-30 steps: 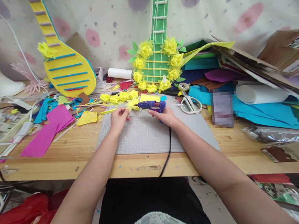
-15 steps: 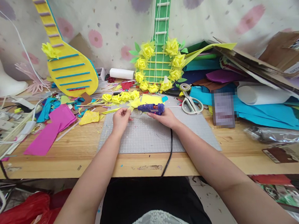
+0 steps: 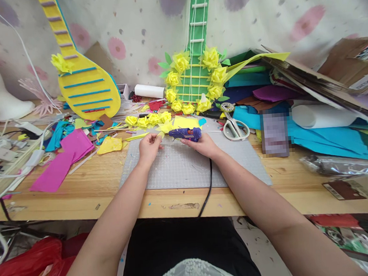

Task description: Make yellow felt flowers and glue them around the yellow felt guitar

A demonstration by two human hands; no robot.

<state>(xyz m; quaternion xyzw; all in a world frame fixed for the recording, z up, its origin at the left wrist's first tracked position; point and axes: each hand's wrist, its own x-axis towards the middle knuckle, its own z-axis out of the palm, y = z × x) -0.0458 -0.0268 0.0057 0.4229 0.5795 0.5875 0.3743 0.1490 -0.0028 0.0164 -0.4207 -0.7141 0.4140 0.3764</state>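
Note:
My right hand (image 3: pixel 203 145) is wrapped round a dark blue glue gun (image 3: pixel 186 133), its nozzle facing left and its black cord trailing over the table edge. Between the fingertips of my left hand (image 3: pixel 149 149) is a small yellow paper piece (image 3: pixel 162 134), close to the nozzle; whether the two touch I cannot tell. Both hands are above a grey cutting mat (image 3: pixel 180 172). Just behind them lie a yellow paper sheet (image 3: pixel 185 121) and a row of yellow paper flowers (image 3: pixel 149 119).
A green paper instrument (image 3: pixel 197 47) ringed with yellow flowers and a yellow one (image 3: pixel 87 88) lean at the back. Scissors (image 3: pixel 236 129) lie right of the mat, with blue paper (image 3: pixel 324 139) beyond. Pink paper (image 3: pixel 54 169), cables and a power strip (image 3: pixel 29 163) occupy the left.
The glue gun and the yellow paper piece have shifted very slightly, and the view has moved a touch. Both hands keep their hold.

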